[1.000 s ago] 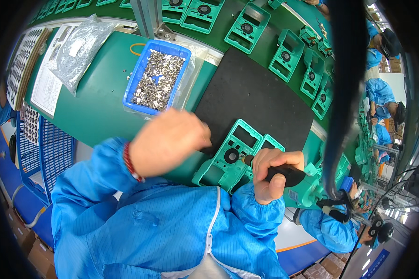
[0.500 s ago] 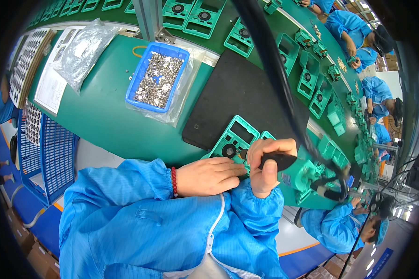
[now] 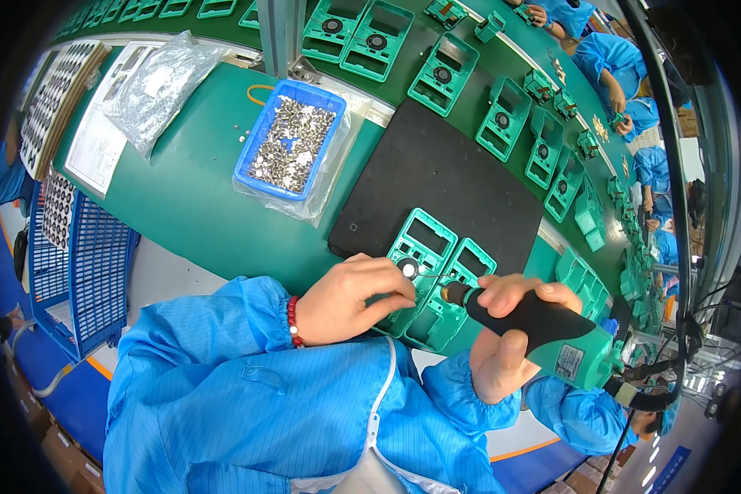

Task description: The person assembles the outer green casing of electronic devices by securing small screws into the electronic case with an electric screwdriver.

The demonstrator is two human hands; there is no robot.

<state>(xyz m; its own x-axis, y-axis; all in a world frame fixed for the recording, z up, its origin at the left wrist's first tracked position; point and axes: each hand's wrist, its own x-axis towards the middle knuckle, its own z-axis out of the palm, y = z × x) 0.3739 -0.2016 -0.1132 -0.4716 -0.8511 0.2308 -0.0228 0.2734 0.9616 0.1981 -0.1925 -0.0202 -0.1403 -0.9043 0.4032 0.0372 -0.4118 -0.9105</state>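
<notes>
Right hand [image 3: 502,342] fist-wrapped round electric screwdriver [image 3: 543,329], long axis slanting, tip pointing up-left toward green housing [image 3: 420,255]. Left hand [image 3: 350,298] fingers pinched, pressing housing.

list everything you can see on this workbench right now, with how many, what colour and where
Green housings: two, on the black mat's near edge, under the hands.
Black mat: one, bench centre.
Blue tray: one, full of small silver screws, left of the mat.
Clear bag: one, far left.
Paper sheet: one, white, left edge.
More green housings: many, along the far conveyor.
Co-workers: several, blue sleeves, far right.
Electric screwdriver: one, black and green.
Left hand: on the housing.
Right hand: grips the screwdriver.
</notes>
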